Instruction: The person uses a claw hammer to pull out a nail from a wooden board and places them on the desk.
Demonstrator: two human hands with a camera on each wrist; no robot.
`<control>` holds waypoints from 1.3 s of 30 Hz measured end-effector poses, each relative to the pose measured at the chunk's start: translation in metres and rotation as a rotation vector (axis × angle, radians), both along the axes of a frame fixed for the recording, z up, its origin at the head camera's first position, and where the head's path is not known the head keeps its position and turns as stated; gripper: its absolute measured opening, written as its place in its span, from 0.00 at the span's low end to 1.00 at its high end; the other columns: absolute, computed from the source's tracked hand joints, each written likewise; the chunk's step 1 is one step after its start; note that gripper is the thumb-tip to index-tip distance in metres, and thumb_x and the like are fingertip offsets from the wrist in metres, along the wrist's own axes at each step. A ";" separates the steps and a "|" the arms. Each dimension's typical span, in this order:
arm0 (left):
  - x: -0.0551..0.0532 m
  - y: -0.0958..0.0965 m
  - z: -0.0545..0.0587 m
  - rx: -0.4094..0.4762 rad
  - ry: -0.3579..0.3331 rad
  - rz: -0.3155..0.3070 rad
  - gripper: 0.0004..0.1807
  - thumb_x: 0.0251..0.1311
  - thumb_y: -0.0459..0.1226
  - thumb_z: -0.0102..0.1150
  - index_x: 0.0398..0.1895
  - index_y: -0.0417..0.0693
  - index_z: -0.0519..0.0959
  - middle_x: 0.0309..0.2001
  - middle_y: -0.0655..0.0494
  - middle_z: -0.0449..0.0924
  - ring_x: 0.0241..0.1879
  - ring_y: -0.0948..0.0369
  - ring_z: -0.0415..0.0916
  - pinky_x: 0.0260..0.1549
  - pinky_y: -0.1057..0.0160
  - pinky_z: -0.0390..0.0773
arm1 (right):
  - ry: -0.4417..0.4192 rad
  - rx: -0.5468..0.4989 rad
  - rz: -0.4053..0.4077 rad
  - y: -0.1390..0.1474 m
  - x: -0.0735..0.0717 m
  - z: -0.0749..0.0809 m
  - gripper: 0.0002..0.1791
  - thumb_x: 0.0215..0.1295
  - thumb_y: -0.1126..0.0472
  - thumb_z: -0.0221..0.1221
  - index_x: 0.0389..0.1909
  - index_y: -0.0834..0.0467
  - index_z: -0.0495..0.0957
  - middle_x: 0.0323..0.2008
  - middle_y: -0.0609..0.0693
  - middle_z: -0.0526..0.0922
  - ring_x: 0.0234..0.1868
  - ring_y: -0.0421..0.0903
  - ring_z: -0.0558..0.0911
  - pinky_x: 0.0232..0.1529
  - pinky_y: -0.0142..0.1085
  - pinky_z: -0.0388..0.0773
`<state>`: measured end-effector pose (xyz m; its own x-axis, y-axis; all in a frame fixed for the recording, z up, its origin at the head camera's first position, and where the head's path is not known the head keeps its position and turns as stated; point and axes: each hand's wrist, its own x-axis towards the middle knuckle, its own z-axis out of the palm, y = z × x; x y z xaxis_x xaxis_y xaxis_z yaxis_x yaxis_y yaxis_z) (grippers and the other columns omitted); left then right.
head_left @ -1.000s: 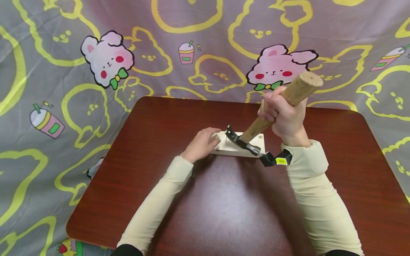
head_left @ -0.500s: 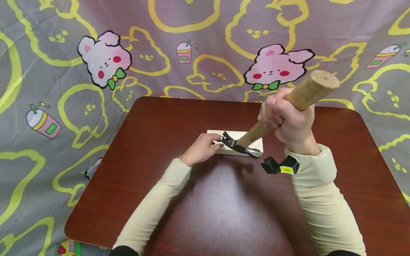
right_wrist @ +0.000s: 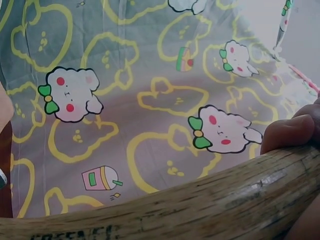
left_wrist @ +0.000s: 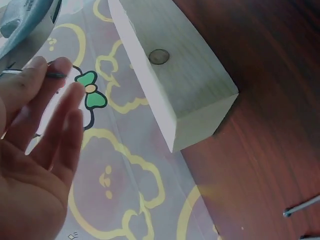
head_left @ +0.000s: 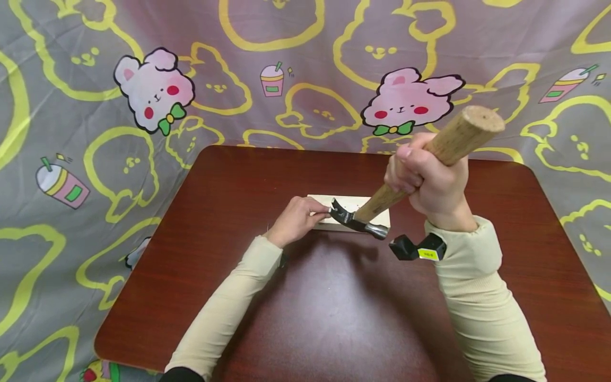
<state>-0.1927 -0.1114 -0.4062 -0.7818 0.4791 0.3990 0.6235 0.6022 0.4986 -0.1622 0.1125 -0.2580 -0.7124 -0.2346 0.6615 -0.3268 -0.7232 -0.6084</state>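
My right hand grips the wooden handle of a claw hammer, the butt end pointing up and right. The hammer's dark metal head hangs over a pale wooden block, claw towards my left hand. My left hand has thumb and index finger together right beside the claw. In the left wrist view they pinch a thin metal nail, the other fingers loosely extended. The hammer head shows close to those fingertips. The block's near end has a round brownish spot on top.
The block lies on a reddish-brown table with rounded corners. In the left wrist view, a loose nail lies on the tabletop. A patterned cloth hangs behind the table. A small black device sits at my right wrist.
My left fingers have drawn together from a spread position over the block to a pinch by the claw. My right hand shifted right and slightly nearer with the hammer, then stayed nearly still.
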 end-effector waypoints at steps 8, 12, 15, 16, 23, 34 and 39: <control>-0.001 0.001 0.002 0.023 -0.004 0.015 0.05 0.52 0.35 0.69 0.33 0.46 0.89 0.33 0.55 0.88 0.36 0.60 0.84 0.38 0.66 0.80 | -0.009 -0.009 -0.015 -0.001 0.000 -0.003 0.14 0.54 0.80 0.43 0.13 0.66 0.66 0.06 0.50 0.52 0.07 0.44 0.52 0.09 0.36 0.49; -0.001 0.001 0.001 0.027 -0.013 0.020 0.05 0.52 0.35 0.69 0.33 0.45 0.89 0.33 0.54 0.88 0.36 0.60 0.84 0.38 0.66 0.80 | -0.011 -0.008 -0.010 0.000 -0.001 -0.003 0.14 0.53 0.80 0.43 0.14 0.65 0.67 0.06 0.50 0.52 0.07 0.43 0.52 0.08 0.35 0.48; -0.001 0.001 0.001 0.036 -0.026 0.030 0.06 0.52 0.35 0.69 0.34 0.45 0.89 0.34 0.54 0.88 0.37 0.60 0.84 0.39 0.65 0.81 | -0.009 -0.003 -0.013 -0.001 -0.002 -0.003 0.14 0.53 0.80 0.43 0.14 0.66 0.67 0.06 0.50 0.52 0.07 0.43 0.52 0.08 0.35 0.48; -0.001 0.001 0.000 0.044 -0.031 0.033 0.06 0.53 0.35 0.69 0.34 0.45 0.89 0.34 0.54 0.88 0.37 0.60 0.84 0.39 0.65 0.81 | -0.011 -0.002 -0.014 -0.001 -0.002 -0.004 0.14 0.53 0.80 0.43 0.13 0.66 0.67 0.06 0.50 0.52 0.07 0.43 0.52 0.08 0.35 0.48; 0.000 -0.008 0.003 0.134 -0.099 0.102 0.06 0.54 0.36 0.69 0.35 0.47 0.89 0.34 0.54 0.88 0.34 0.62 0.84 0.36 0.61 0.82 | -0.021 0.014 -0.042 0.001 -0.002 -0.006 0.14 0.53 0.80 0.41 0.13 0.66 0.64 0.07 0.50 0.53 0.08 0.44 0.52 0.09 0.36 0.49; 0.014 -0.071 0.004 0.052 -0.330 0.405 0.09 0.54 0.40 0.68 0.36 0.46 0.88 0.39 0.49 0.88 0.44 0.53 0.84 0.45 0.54 0.80 | -0.035 0.019 -0.048 0.006 -0.002 -0.008 0.14 0.53 0.80 0.43 0.13 0.66 0.65 0.06 0.50 0.53 0.07 0.43 0.51 0.08 0.36 0.47; 0.024 -0.102 -0.005 -0.036 -0.444 0.543 0.09 0.53 0.41 0.69 0.35 0.47 0.89 0.39 0.49 0.88 0.46 0.51 0.82 0.46 0.52 0.79 | -0.033 0.027 -0.062 0.008 -0.002 -0.009 0.14 0.53 0.80 0.44 0.12 0.66 0.65 0.06 0.50 0.53 0.07 0.43 0.52 0.08 0.36 0.48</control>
<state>-0.1685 -0.2135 -0.4113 -0.9996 -0.0186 -0.0218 -0.0281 0.7918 0.6102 -0.1643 0.1201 -0.2672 -0.7471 -0.2065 0.6319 -0.3502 -0.6856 -0.6382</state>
